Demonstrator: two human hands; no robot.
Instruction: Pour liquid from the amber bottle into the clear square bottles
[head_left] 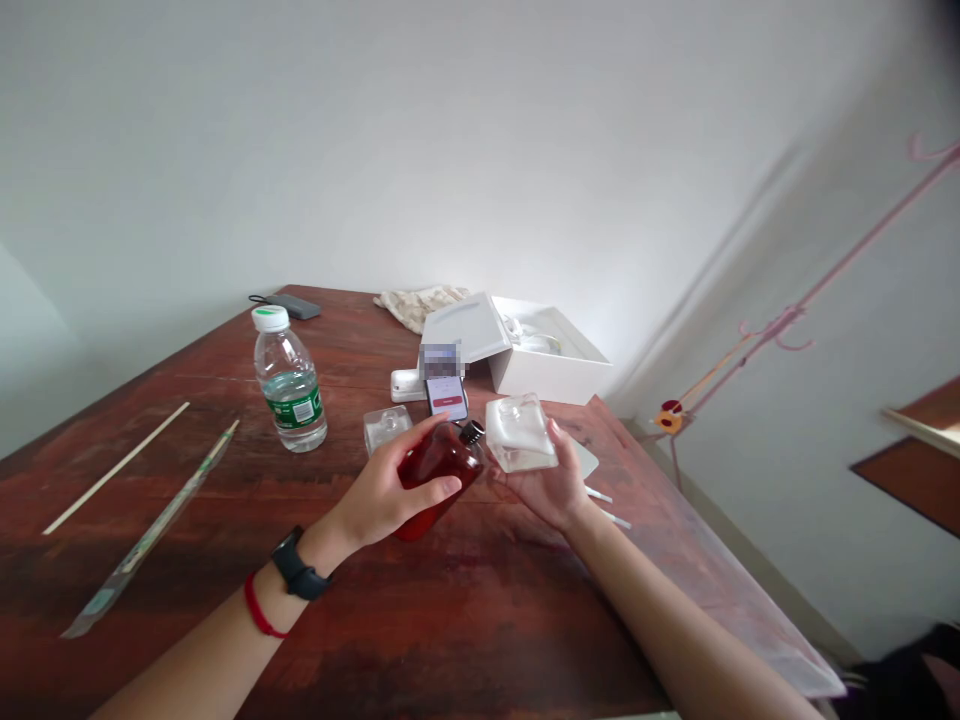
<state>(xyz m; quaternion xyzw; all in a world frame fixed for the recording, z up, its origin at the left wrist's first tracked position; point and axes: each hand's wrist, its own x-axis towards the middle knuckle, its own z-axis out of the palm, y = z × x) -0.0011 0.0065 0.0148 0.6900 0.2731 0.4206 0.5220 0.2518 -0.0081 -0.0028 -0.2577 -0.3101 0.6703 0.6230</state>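
Note:
My left hand [394, 480] is wrapped round a dark red, see-through bottle [442, 470]. The bottle leans to the right, its black ribbed top close to a clear square container [519, 432]. That container rests in my right hand [551, 485], held from below and from the right side. Whether the bottle top and the container touch, I cannot tell. Beyond my left hand, a clear square piece with a round knob [386, 425] lies on the table. A phone [448, 397] with a lit screen stands just behind the bottle.
On the left of the wooden table [225, 580] are a water bottle [289, 385], a bare chopstick [116, 468] and wrapped chopsticks [161, 525]. Behind stand a white box [551, 378], a cloth [412, 308] and a grey power bank [296, 304]. A pink rack [840, 262] is at right.

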